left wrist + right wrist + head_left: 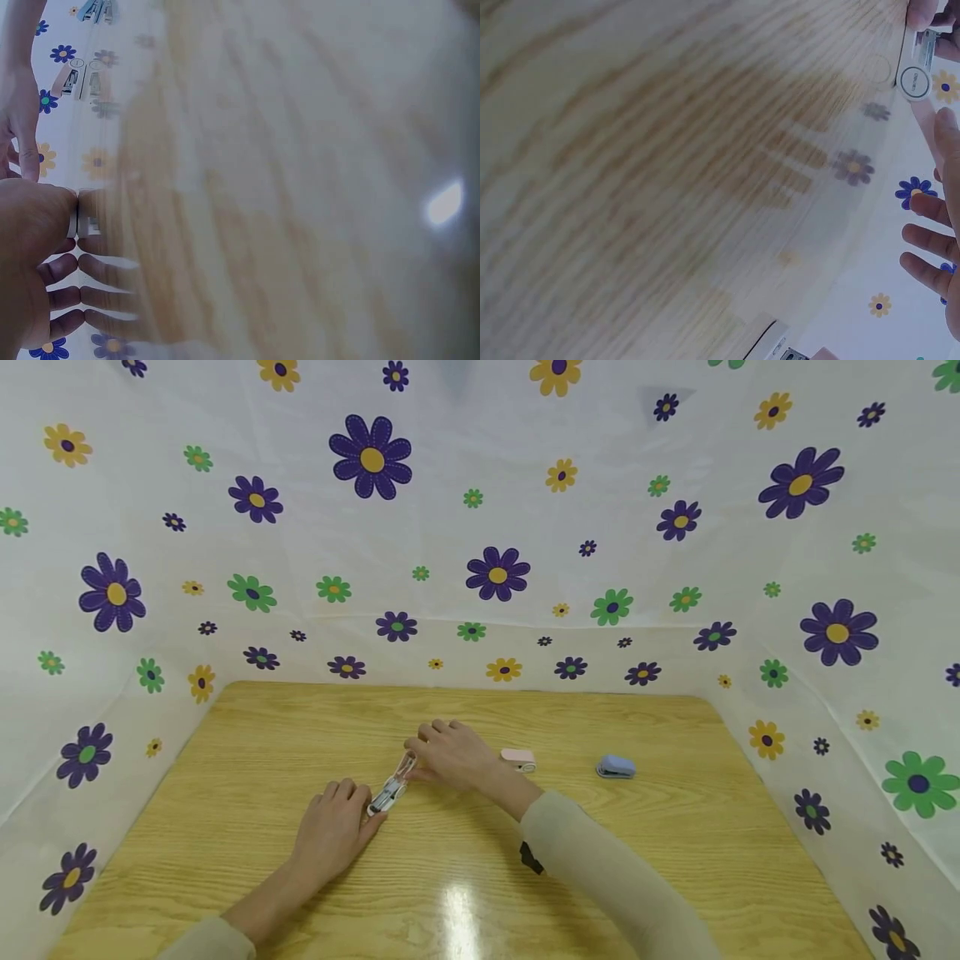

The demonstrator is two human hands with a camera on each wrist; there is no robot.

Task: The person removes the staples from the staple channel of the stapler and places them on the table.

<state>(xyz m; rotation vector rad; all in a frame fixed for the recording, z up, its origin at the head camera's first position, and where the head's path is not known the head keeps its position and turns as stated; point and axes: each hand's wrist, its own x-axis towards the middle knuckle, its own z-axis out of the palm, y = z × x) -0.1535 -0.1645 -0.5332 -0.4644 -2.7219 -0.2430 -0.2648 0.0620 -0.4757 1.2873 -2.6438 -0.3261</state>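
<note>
An opened-out stapler (387, 795), white with a pink top arm, lies slantwise on the wooden table between both hands. At its near end, my left hand (333, 827) grips the white base between thumb and fingers. My right hand (453, 756) pinches the raised pink arm (928, 127) at the far end. In the right wrist view the round hinge of the stapler faces the camera, with left fingertips (922, 15) at its base. The left wrist view shows only a sliver of the stapler (73, 217), the rest hidden by the left hand.
A second, pink and white stapler (519, 760) lies just behind the right wrist. Farther right sits a blue stapler (617, 767). A black object (531, 858) shows under the right sleeve. Flower-patterned white cloth (435, 535) stands around the back and sides of the table.
</note>
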